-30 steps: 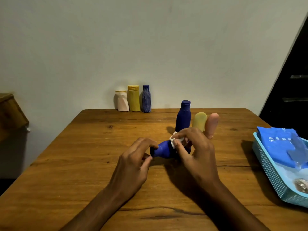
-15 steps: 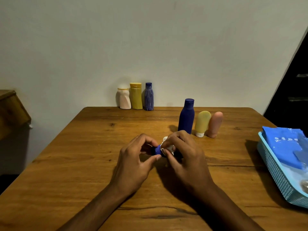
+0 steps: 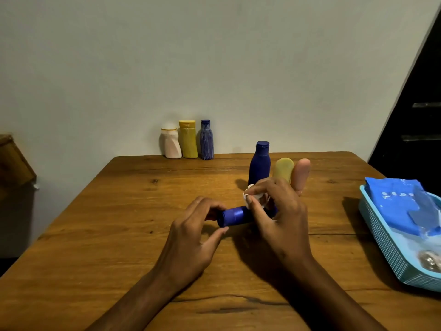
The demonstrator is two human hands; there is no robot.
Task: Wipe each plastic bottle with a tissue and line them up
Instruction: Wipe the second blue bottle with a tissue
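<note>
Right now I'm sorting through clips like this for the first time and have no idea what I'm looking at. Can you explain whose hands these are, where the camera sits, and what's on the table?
There is no machine here: a person works with bare hands, and the single camera sits on their head, looking forward and down. So the arms reaching in from the bottom are the wearer's own.

The left hand grips one end of a small blue bottle lying sideways. The right hand pinches a white tissue against it, wiping.

On the wooden table, just behind the hands, stand a dark blue bottle, a yellow tube and a pink tube. At the far edge by the wall stand a white bottle, a yellow bottle and a striped blue bottle in a row. At right, a light blue basket holds a blue packet.
</note>
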